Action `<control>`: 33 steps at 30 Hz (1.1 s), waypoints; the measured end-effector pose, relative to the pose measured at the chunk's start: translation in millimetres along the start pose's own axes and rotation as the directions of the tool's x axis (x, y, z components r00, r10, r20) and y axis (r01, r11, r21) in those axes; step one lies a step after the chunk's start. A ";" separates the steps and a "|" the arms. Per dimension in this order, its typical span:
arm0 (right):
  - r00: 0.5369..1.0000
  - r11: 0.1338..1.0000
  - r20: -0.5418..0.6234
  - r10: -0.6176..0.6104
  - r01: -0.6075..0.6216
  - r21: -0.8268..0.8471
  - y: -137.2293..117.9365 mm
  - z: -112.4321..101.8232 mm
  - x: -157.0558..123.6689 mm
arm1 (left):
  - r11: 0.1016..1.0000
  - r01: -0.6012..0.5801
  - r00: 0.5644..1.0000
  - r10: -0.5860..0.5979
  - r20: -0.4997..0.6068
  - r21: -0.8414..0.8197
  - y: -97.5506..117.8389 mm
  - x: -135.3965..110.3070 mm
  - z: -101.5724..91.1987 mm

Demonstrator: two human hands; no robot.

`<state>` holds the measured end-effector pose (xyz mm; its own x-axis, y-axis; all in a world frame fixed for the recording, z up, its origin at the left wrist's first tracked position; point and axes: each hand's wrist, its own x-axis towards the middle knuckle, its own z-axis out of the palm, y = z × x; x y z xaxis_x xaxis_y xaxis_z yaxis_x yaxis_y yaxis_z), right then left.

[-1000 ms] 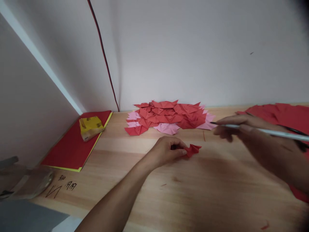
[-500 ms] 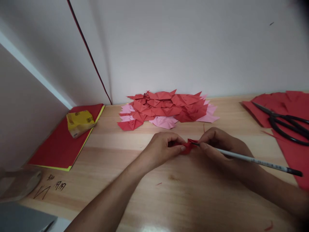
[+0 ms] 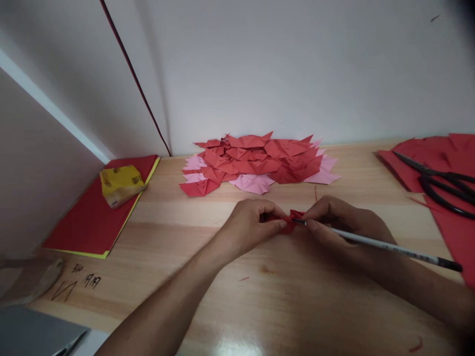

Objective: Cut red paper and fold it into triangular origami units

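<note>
Between thumb and fingers, my left hand [image 3: 260,220] pinches a small piece of folded red paper [image 3: 290,227] just above the table. My right hand [image 3: 336,222] is closed round a pen [image 3: 374,241] with a pale barrel and a black end. Its tip rests at or very near the folded paper; whether it touches is too small to tell. The fingers of both hands cover part of the paper. Behind them lies a spread pile of folded red and pink paper pieces [image 3: 256,160], some with small dark marks.
Black-handled scissors [image 3: 432,175] lie on red paper [image 3: 451,237] at the right. On the left, a yellow packet [image 3: 121,185] sits on red and yellow sheets [image 3: 83,217]. A clear container [image 3: 33,279] stands at the left edge. Thin red scraps dot the wooden table [image 3: 230,316].
The whole view has shifted slightly. Both hands keep the same grip on the folded paper and the pen, with hardly any movement.
</note>
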<state>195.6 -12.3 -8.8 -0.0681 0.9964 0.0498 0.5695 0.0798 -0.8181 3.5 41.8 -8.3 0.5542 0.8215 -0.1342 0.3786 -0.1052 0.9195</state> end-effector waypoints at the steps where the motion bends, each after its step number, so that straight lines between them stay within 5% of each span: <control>1: 1.000 1.000 -0.002 -0.002 0.002 -0.009 0.6 -0.1 0.0 | 1.000 -0.001 1.000 0.001 0.000 0.001 -0.4 0.1 0.2; 33: 0.997 0.996 0.037 -0.067 0.069 -0.058 4.9 0.3 3.1 | 0.997 0.026 1.000 -0.026 0.004 -0.075 2.6 -0.1 1.2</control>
<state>198.0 -8.9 -12.9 -0.1360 0.9872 0.0833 0.6101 0.1497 -0.7781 5.3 40.7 -6.4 0.5472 0.8217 -0.1591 0.3361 -0.0416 0.9409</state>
